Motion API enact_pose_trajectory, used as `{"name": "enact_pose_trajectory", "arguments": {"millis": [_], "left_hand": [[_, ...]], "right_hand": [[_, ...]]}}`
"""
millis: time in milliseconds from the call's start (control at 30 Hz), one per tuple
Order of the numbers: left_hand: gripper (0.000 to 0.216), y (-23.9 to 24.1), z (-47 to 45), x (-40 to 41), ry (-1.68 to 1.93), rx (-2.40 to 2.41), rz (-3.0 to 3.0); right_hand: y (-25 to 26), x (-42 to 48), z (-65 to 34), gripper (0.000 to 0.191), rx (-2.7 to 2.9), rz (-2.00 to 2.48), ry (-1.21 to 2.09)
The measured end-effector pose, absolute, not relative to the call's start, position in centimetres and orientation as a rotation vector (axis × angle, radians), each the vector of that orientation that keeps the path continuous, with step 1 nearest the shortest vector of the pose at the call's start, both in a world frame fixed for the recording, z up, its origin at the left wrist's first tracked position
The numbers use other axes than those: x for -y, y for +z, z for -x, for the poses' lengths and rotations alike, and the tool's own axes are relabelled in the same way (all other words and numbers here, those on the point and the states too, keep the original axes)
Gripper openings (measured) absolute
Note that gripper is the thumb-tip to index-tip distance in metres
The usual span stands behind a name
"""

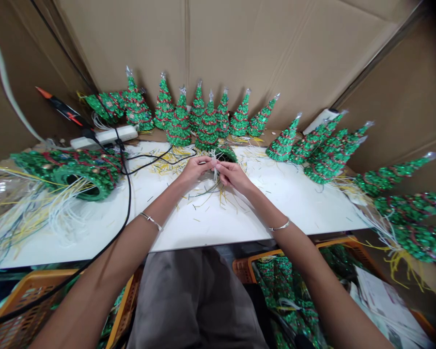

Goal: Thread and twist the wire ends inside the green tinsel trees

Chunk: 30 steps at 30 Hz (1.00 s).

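My left hand [196,168] and my right hand [234,175] meet over the middle of the white tabletop [160,213]. Both have their fingers closed in a pinch on a small bunch of thin white wires [214,155]. Just behind my fingers lies a small green Christmas tree [230,152], its dark hollow base facing me; my hands hide much of it. Yellow and dark green wires [221,194] spread on the table below my hands.
Decorated trees [207,126] stand along the cardboard wall. Larger trees [94,177] with trailing wires lie at left. A black cable [129,203] crosses from a power strip [105,136]. Orange baskets [245,269] holding trees sit below the table edge. Wire clippings litter the tabletop.
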<state>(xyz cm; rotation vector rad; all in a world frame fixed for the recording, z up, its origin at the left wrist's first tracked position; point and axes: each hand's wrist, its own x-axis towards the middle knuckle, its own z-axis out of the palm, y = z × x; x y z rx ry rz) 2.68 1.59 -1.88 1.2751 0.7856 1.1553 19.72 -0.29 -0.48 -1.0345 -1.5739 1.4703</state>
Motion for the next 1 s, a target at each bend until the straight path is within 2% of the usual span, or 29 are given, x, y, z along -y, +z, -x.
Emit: {"name": "enact_pose_trajectory", "arguments": {"millis": [367,1000], "left_hand": [[0.037,-2.0,-2.3,-1.7,1.080,-0.762,-1.389],[0.045,-1.6,-3.5,-0.9,1.260,-0.831,-1.348]], "right_hand": [[-0.7,0.2,-19.7,0.043,1.541,1.019,1.462],[-1.2,0.3,-19.4,0.034,1.597,0.976,1.417]]}}
